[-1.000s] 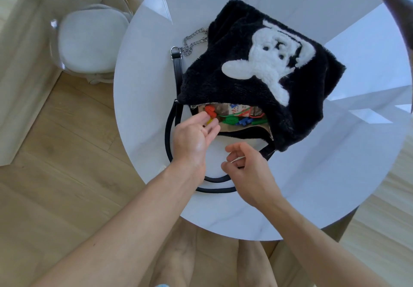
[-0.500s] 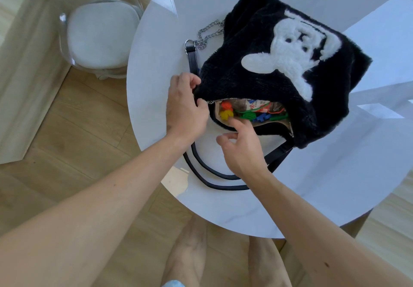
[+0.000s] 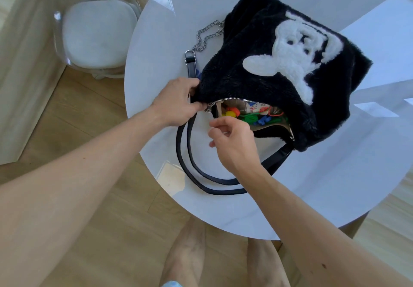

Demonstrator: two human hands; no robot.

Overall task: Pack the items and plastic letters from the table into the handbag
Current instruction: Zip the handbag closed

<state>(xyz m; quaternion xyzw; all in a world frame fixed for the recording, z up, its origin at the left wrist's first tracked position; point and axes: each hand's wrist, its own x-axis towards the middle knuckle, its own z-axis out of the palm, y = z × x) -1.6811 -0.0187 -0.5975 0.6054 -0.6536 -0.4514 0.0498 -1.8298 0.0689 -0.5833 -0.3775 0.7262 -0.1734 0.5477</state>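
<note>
handbag (image 3: 257, 72) lies on the round white table (image 3: 156, 47), zip open; plastic letters (image 3: 250, 117) and a packet (image 3: 254, 107) inside; left hand (image 3: 178, 103) grips the bag's fuzzy corner by the zip end; right hand (image 3: 232, 143) hovers at the opening, fingers curled, can't tell if holding anything; straps (image 3: 192, 166) looped on table

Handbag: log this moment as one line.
handbag: unzipped, letters inside | left hand: grips bag corner | right hand: at opening, curled | table

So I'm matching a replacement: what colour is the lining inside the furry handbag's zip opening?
Beige or tan lining, seen in the head view.
</note>
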